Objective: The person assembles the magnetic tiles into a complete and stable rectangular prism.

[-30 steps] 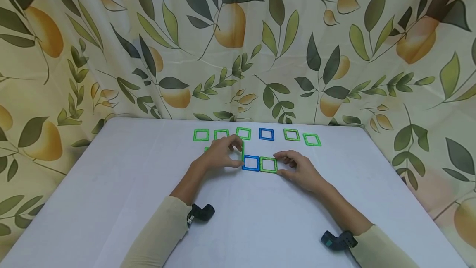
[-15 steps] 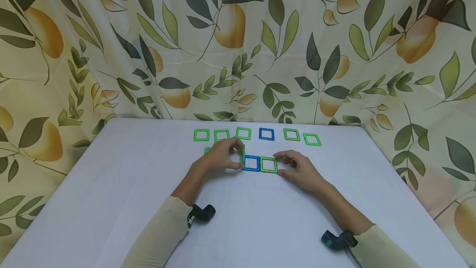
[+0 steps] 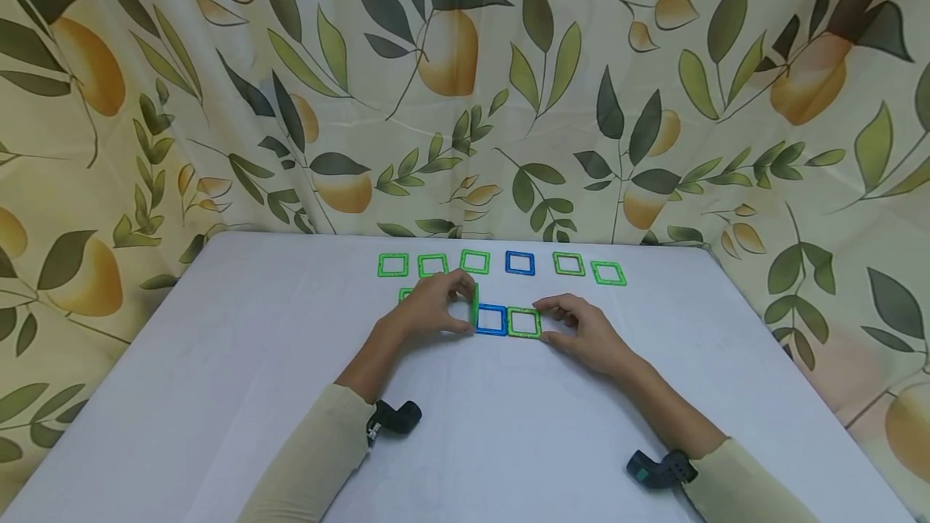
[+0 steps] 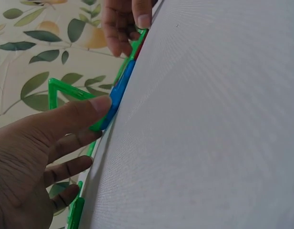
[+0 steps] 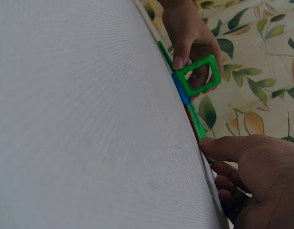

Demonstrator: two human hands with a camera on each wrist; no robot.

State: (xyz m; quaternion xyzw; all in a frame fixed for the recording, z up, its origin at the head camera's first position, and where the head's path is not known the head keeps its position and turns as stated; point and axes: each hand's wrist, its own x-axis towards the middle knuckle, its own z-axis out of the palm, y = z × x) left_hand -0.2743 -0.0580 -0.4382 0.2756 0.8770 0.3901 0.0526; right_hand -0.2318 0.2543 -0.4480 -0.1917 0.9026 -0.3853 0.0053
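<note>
My left hand [image 3: 429, 303] pinches a green square magnetic tile [image 5: 216, 70], an open frame, between thumb and fingers. It stands on edge along the left side of a flat blue magnetic tile [image 3: 491, 332]. Joined to the blue tile's right side lies another green tile [image 3: 524, 336], whose edge shows some red in the wrist views. My right hand [image 3: 590, 339] holds this tile by its right side, thumb at the near corner and a finger at the far one. In the left wrist view, the left thumb covers part of the upright tile's lower corner.
Behind the hands, a row of loose square frames runs along the table's far side, several green and one blue [image 3: 520, 274]. One more green tile [image 3: 404, 294] is partly hidden behind my left hand. A patterned curtain [image 3: 465, 127] hangs beyond the white table [image 3: 465, 442].
The upright green tile has shifted slightly toward me along the blue tile's left side, my left fingers moving with it. My right hand and the flat tiles stay in place.
</note>
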